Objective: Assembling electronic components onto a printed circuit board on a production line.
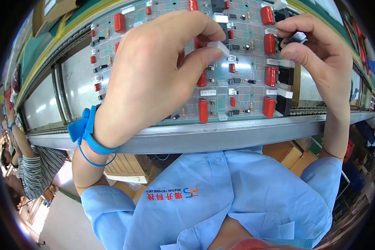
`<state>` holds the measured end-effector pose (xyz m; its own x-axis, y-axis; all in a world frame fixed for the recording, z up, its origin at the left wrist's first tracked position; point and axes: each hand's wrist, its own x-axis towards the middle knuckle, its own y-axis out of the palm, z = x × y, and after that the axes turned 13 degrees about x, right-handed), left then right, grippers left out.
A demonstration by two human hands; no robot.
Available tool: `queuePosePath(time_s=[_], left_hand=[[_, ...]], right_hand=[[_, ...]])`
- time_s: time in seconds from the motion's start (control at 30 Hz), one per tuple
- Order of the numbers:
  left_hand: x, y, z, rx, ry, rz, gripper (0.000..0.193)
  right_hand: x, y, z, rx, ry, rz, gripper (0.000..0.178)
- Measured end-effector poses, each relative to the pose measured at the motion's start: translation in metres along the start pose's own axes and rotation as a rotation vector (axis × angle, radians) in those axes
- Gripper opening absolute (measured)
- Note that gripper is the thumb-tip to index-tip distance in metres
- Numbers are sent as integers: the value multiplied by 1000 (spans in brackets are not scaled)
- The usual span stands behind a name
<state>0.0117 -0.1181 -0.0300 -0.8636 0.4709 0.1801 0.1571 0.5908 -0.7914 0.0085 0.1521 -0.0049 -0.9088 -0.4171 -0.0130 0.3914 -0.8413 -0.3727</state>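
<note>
While the left hand (148,68) pinched a white block (219,47) over the circuit boards (257,91), the right hand (323,54) clamped a dark part (296,38) near their right edge.
A slack fingertip grip could have dropped either piece among the red capacitors (203,111).

Circuit boards (254,64) partly hidden behind left hand (150,71), top cut off.

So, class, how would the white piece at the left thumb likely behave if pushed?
The white piece looks stiff, given its straight edges. Being small beside the left hand, it is probably light. Its flat face suggests sliding, not rolling.
</note>
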Motion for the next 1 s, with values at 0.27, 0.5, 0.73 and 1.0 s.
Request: queuePosePath(time_s=[0.27, 0.5, 0.73, 1.0], left_hand=[[-1, 2, -5, 298, 158, -3, 21], [1, -4, -12, 411, 266, 44, 21], [5, -3, -7, 443, 403, 50, 25], [6, -29, -2, 420, 331, -82, 21]], right_hand=[[-6, -5, 2, 126, -16, -57, 19], [-2, -9, 15, -179, -171, -150, 20], [-2, -7, 33, -95, 87, -45, 19], [-9, 12, 2, -101, -306, 136, 23]])
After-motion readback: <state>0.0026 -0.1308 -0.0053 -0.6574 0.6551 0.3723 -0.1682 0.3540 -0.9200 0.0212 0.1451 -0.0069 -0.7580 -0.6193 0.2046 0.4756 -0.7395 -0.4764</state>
